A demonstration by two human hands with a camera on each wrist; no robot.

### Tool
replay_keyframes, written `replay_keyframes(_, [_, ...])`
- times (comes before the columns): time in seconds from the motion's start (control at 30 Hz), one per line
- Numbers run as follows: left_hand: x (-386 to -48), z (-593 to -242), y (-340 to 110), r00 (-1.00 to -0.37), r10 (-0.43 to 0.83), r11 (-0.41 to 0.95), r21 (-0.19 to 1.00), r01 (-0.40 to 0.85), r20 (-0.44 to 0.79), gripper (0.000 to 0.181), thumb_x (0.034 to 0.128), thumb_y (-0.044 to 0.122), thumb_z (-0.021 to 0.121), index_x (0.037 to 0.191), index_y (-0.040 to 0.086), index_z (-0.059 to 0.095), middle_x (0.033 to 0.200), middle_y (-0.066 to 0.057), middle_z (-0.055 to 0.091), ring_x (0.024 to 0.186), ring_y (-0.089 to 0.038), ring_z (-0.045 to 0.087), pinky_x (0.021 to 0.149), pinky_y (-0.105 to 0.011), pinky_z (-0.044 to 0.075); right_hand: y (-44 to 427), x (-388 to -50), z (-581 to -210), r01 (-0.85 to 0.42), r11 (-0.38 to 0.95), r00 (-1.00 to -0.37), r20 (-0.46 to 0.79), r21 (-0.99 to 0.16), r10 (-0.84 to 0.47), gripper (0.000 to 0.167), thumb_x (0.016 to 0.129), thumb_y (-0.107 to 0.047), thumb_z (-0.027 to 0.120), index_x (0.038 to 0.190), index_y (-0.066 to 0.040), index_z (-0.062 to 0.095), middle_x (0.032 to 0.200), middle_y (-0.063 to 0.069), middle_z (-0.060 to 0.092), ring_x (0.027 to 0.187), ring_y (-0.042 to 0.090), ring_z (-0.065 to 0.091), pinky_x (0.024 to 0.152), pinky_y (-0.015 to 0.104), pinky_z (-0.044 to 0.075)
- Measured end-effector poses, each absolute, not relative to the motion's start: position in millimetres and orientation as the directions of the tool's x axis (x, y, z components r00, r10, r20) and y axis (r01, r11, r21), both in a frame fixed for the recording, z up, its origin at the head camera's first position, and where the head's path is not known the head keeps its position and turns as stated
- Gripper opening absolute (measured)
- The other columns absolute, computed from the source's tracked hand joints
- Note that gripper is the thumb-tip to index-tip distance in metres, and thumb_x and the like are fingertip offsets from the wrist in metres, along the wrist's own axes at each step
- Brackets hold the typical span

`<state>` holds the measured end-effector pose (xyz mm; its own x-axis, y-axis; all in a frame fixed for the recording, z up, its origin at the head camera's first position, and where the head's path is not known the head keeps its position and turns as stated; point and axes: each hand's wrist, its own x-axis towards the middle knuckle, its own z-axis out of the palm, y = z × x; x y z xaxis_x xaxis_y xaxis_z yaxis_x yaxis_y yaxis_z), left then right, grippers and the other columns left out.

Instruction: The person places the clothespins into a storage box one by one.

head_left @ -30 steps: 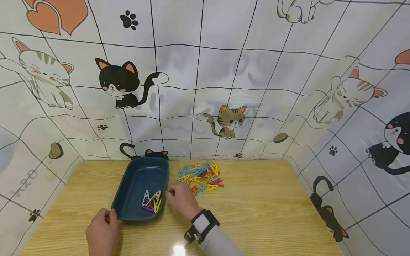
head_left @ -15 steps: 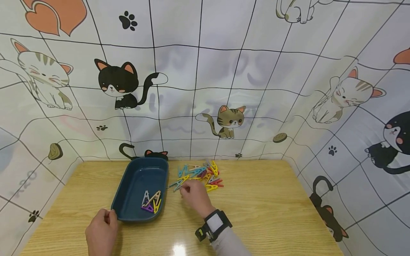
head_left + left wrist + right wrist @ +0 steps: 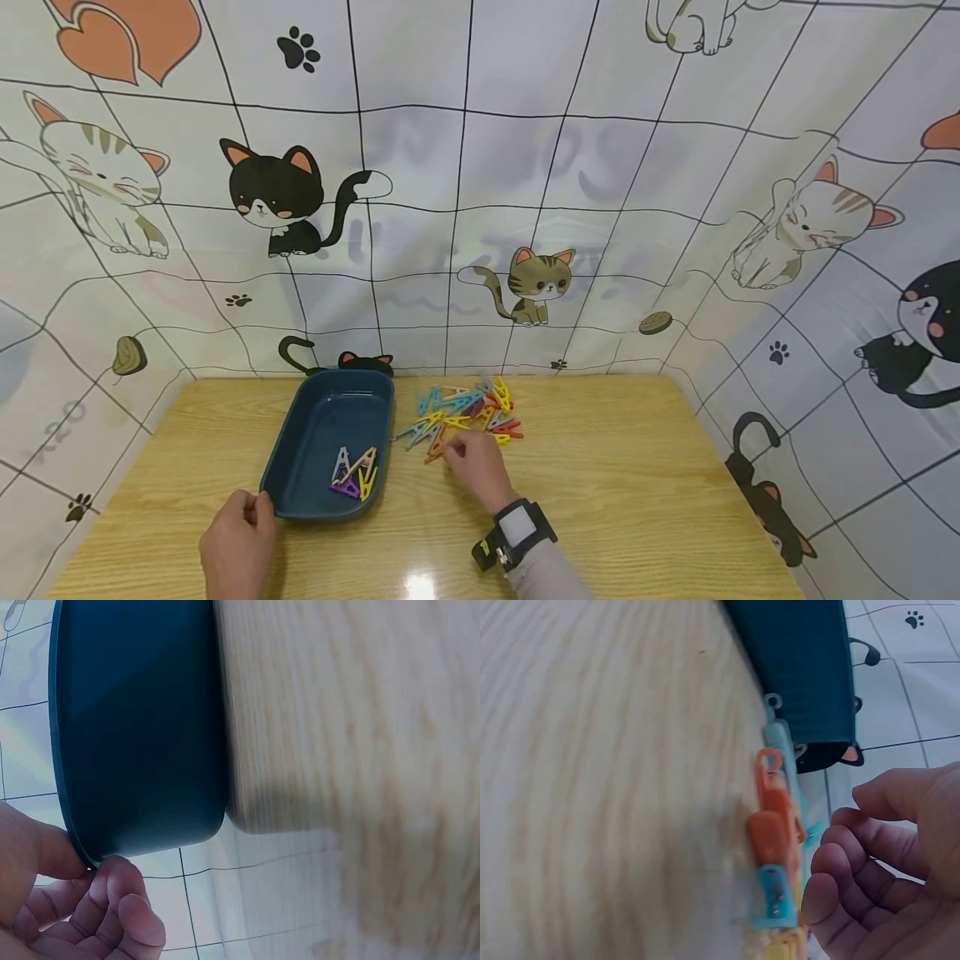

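The left hand (image 3: 237, 542) pinches the near-left corner of the dark blue tray (image 3: 306, 508); in the left wrist view, thumb and fingers (image 3: 124, 881) meet at the rim of the tray (image 3: 142, 750). Inside the tray lie a grey peg, a purple peg (image 3: 347, 488), a yellow peg and a beige one. The right hand (image 3: 480, 471) is at the near edge of a loose pile of coloured pegs (image 3: 456, 422), beside an orange peg (image 3: 435, 451). In the right wrist view its fingers are loosely bent beside an orange peg (image 3: 769, 836), with no peg visible between them.
The tray and pile stand side by side on a wooden table (image 3: 615, 483); light blue pegs lie between them, close to the tray's right wall. A cat-patterned cloth (image 3: 420, 167) hangs behind the table and along both sides.
The right hand has moved right, from beside the tray to the pile's near edge. Light blue pegs now show beside the tray, and an orange peg shows farther left. The left hand keeps its place.
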<state>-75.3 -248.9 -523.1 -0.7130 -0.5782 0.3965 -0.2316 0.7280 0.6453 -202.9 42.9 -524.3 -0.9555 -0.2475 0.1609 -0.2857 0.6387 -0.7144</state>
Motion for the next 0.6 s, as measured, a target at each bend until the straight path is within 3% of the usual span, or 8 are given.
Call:
replay_keyframes(0.2, [-75.8, -524.9, -249.3, -0.708, -0.577, 0.732, 0.642, -0.227, 0.407, 0.024, 0.0912, -0.001, 0.064, 0.069, 0.003, 0.055, 0.058, -0.005, 0.053, 0.049, -0.016, 0.045, 0.048, -0.033, 0.035, 46.2, -201.0, -533.9, -0.265, 0.656, -0.962, 0.147, -0.707, -0.229, 0.021, 0.091, -0.007, 0.072, 0.071, -0.009, 0.067, 0.064, -0.006, 0.053, 0.059, 0.006, 0.044, 0.055, 0.022, 0.036])
replay_keyframes(0.6, [-75.8, -526.3, -250.3, -0.705, -0.573, 0.734, 0.644, -0.216, 0.417, 0.026, 0.0911, -0.001, 0.064, 0.068, 0.004, 0.054, 0.057, -0.004, 0.052, 0.049, -0.015, 0.044, 0.048, -0.033, 0.034, 45.9, -196.3, -540.4, -0.177, 0.700, -0.980, 0.059, -0.692, -0.189, 0.021, 0.088, -0.015, 0.076, 0.068, -0.011, 0.070, 0.065, -0.007, 0.059, 0.060, 0.008, 0.049, 0.057, 0.025, 0.040])
